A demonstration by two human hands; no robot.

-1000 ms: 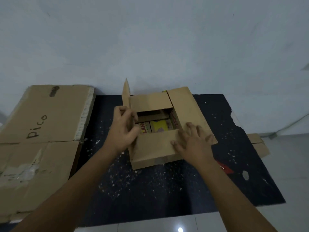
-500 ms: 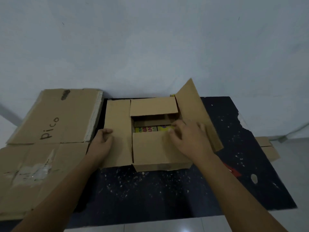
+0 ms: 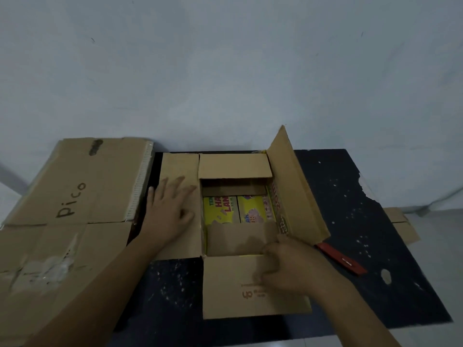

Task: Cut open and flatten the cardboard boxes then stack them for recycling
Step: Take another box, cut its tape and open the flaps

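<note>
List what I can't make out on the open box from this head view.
- Printed yellow packs: lettering blurred, partly hidden by the near inner flap.
- Right hand: motion-blurred, so its grip on the near flap is unclear.
- Box bottom: covered by the packs.
- Red tool: far end hidden behind the right flap.

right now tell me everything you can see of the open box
The box is plain brown cardboard on a dark mat, top open. Its left flap lies flat under the left hand; the right flap stands tilted up; the far flap is folded outward. The right hand grips the near flap. Yellow printed packs show inside.
</note>
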